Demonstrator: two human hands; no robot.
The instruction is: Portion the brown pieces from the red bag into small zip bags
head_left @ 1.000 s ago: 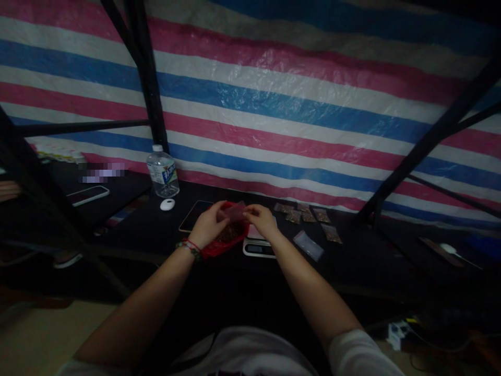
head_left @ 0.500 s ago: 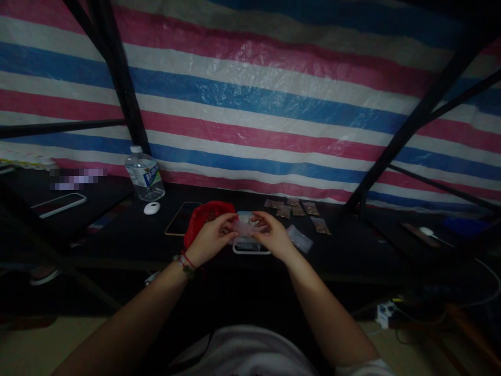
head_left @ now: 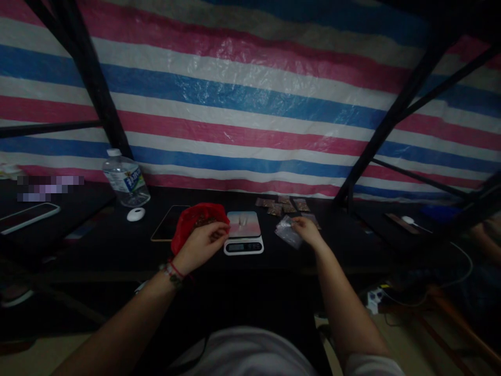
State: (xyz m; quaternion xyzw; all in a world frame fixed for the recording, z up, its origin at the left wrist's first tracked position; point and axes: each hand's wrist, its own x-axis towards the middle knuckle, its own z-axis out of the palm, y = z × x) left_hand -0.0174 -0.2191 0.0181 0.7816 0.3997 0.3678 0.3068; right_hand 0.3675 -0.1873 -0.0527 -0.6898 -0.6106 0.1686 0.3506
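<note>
My left hand point(head_left: 203, 243) rests at the right edge of a red bag point(head_left: 182, 230) filled with small brown pieces. Its fingers are curled beside a small digital scale point(head_left: 243, 247); anything inside them is hidden. The scale has a shiny, reflective weighing plate and a display at its front. To the right, my right hand point(head_left: 308, 230) pinches the edge of a clear plastic bag point(head_left: 288, 234) lying on the black table. Just behind it lie several small filled packets point(head_left: 285, 204) with brown contents.
A dark tablet or phone point(head_left: 162, 224) lies left of the red bag. Farther left are a white mouse-like object point(head_left: 135, 214) and a large clear bottle point(head_left: 126, 180). Black frame posts point(head_left: 362, 151) stand before a striped plastic sheet point(head_left: 242, 115). Another person's arm point(head_left: 487, 240) shows far right.
My hands were together over the scale with a small clear bag between them. They have parted: the right moved to the plastic bag, the left drew back toward the red bag, uncovering the scale.
</note>
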